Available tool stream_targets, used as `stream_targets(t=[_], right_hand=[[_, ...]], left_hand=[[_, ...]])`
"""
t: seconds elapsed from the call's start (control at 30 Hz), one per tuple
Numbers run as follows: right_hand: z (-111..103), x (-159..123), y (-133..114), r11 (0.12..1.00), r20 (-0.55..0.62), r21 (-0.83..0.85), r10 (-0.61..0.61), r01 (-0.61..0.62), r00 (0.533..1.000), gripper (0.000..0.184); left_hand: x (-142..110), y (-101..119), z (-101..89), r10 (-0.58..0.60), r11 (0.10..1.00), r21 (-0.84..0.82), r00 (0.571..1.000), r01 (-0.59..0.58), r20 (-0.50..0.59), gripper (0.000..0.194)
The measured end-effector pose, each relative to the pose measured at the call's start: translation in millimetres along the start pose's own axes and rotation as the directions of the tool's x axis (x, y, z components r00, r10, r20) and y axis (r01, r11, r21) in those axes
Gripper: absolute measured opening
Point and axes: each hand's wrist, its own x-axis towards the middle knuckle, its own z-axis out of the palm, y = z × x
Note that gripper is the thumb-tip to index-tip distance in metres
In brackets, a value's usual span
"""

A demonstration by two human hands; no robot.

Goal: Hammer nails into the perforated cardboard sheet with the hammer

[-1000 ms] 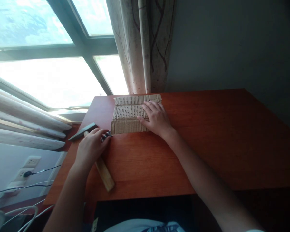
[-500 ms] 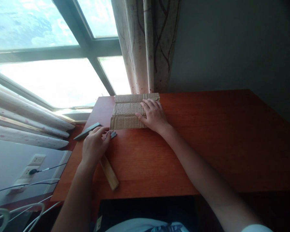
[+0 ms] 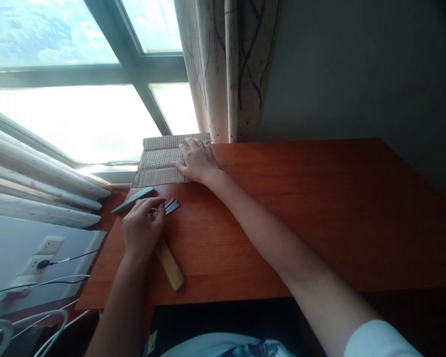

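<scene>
My right hand (image 3: 199, 161) lies with spread fingers on the right part of a flat piece of cardboard (image 3: 158, 158) with rows of small holes and fold lines. The cardboard sits at the far left of the table, by the window. My left hand (image 3: 143, 225) is closed in a pinch over a hammer; whatever its fingertips hold is too small to make out. Past that hand show the hammer's grey head (image 3: 133, 201) and its wooden handle (image 3: 171, 267). Several thin metal nails (image 3: 172, 206) lie just right of the left fingertips.
The reddish-brown wooden table (image 3: 301, 198) stretches to the right. A window and curtains (image 3: 211, 74) stand behind its far left corner. Wall sockets (image 3: 44, 260) and white cables (image 3: 40, 317) are beyond the left edge.
My right hand and the cardboard have slid left and away from me, toward the window. My left hand has shifted slightly left, and more of the nails shows.
</scene>
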Motion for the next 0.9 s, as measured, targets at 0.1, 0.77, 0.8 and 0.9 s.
stream_targets(t=[0.1, 0.77, 0.8, 0.9], right_hand=[[-16, -19, 2, 0.995, -0.12, 0.079, -0.044, 0.053, 0.992, 0.042], [-50, -154, 79, 0.226, 0.284, 0.913, 0.246, -0.34, 0.927, 0.038], [-50, -153, 78, 0.267, 0.278, 0.902, 0.24, -0.339, 0.93, 0.039], [-45, -152, 76, 0.372, 0.263, 0.863, 0.248, -0.342, 0.933, 0.044]], left_hand=[[2, 10, -1.1, 0.066, 0.997, -0.027, 0.997, -0.065, 0.029, 0.014], [36, 155, 112.5, 0.473, 0.881, -0.344, 0.652, -0.325, 0.593, 0.019], [37, 153, 116.4, 0.471, 0.881, -0.357, 0.656, -0.311, 0.59, 0.019], [36, 145, 121.1, 0.491, 0.867, -0.402, 0.648, -0.295, 0.582, 0.02]])
